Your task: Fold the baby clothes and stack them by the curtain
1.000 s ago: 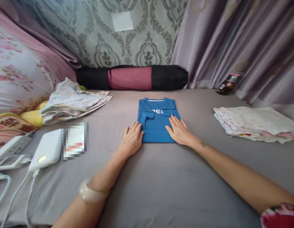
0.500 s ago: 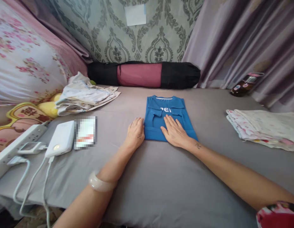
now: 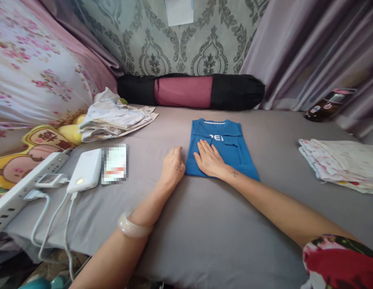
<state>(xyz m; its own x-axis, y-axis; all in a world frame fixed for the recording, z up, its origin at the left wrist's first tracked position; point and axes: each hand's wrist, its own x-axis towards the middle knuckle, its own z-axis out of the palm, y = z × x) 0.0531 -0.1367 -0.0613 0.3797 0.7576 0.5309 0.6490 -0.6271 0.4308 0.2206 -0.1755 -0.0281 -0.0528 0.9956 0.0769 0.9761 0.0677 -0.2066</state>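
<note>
A blue shirt (image 3: 240,158) lies folded on the grey bed sheet, its white-trimmed collar toward the wall and part of its white lettering showing. My right hand (image 3: 208,159) rests flat on the left half of the shirt, fingers extended and a little apart. Beside the shirt's left edge, my left hand (image 3: 173,166) stands on its side with the fingers held straight and close together, gripping nothing. Its palm faces the shirt and is mostly hidden.
Folded printed cloths lie in a left pile (image 3: 114,118) and a right pile (image 3: 349,164). A black-and-pink rolled bag (image 3: 183,91) lines the wall. A bottle (image 3: 327,105) stands back right. At left are a power strip (image 3: 26,180), a white power bank (image 3: 85,170), cables and a blurred-out item (image 3: 115,163).
My right hand has slid left across the shirt from its right side. My left hand has turned onto its side by the left edge. The view has shifted left.
</note>
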